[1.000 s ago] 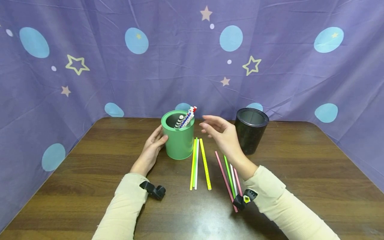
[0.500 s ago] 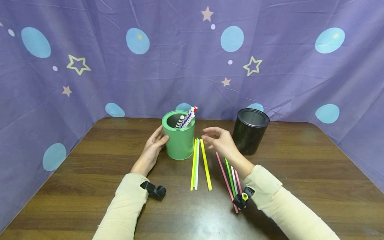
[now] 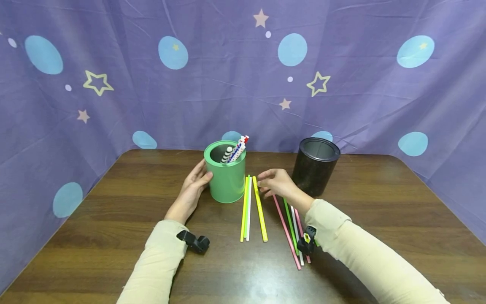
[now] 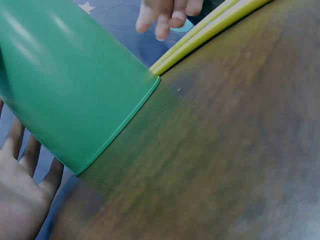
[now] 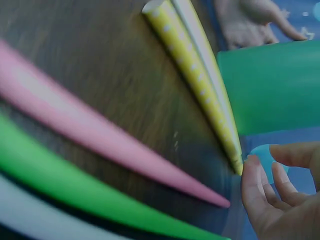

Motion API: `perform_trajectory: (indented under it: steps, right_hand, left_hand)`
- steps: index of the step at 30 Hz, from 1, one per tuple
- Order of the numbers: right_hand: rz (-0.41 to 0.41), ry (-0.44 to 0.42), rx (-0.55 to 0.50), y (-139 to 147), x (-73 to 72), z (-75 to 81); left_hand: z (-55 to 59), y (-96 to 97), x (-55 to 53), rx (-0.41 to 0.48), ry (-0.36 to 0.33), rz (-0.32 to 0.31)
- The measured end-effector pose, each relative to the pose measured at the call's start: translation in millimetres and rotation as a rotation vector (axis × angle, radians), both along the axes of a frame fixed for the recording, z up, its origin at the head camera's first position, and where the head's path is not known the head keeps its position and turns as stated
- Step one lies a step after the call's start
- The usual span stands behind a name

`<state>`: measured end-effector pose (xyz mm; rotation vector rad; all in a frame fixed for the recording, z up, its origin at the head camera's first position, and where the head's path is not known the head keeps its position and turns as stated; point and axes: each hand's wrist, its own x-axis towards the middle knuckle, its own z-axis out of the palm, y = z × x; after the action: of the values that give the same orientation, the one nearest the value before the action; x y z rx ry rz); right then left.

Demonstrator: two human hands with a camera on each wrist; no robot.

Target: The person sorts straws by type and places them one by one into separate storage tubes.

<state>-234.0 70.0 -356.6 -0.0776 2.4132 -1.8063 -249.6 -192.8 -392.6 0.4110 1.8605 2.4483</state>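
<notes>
A green can [image 3: 228,181] stands upright on the table. My left hand [image 3: 190,190] holds its left side, thumb on the front and fingers behind. Several patterned straws [image 3: 237,152], striped and dotted, lean in it. A yellow straw with white dots [image 3: 260,211] lies to the right of a group of yellow, green and white straws [image 3: 247,211]. My right hand [image 3: 279,183] is at this straw's far end, thumb and fingers loosely bent and apart, fingertips close to the tip. In the right wrist view the dotted straw [image 5: 187,65] points toward the fingers [image 5: 257,190].
A black can [image 3: 317,169] stands behind the right hand. Pink, green and white straws [image 3: 286,232] lie under and beside the right wrist. A purple curtain [image 3: 228,63] with stars and dots hangs behind the wooden table [image 3: 114,211].
My right hand has come down and slightly forward from beside the green can's rim to the yellow dotted straw's far end. The left hand stays on the can.
</notes>
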Motion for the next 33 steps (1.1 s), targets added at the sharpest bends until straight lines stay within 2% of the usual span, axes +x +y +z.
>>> perform_trajectory:
  steps: [2,7,14,18,25,33]
  right_hand:
    - [0.007,-0.018,0.031,-0.5,-1.4,-0.9]
    - [0.03,-0.03,0.192,-2.6,-2.2,-2.3]
    - [0.059,-0.003,0.417,-8.9,0.2,-2.4]
    - [0.068,0.003,0.494,-11.2,1.3,-2.2]
    - [0.076,-0.006,0.49,-9.6,1.0,-2.7]
    - [0.074,-0.02,0.36,-4.6,2.6,0.7]
  left_hand:
    - [0.3,-0.3,0.2,-0.002,-0.004,-0.001]
    - [0.1,-0.5,-0.1,-0.008,-0.005,-0.009]
    - [0.4,-0.1,-0.7,-0.005,0.01,-0.011]
    - [0.1,-0.4,-0.2,-0.006,-0.002,-0.006]
    - [-0.6,-1.4,-0.8,-0.004,-0.008,-0.006]
    - [0.0,-0.8,-0.4,-0.012,-0.007,-0.006]
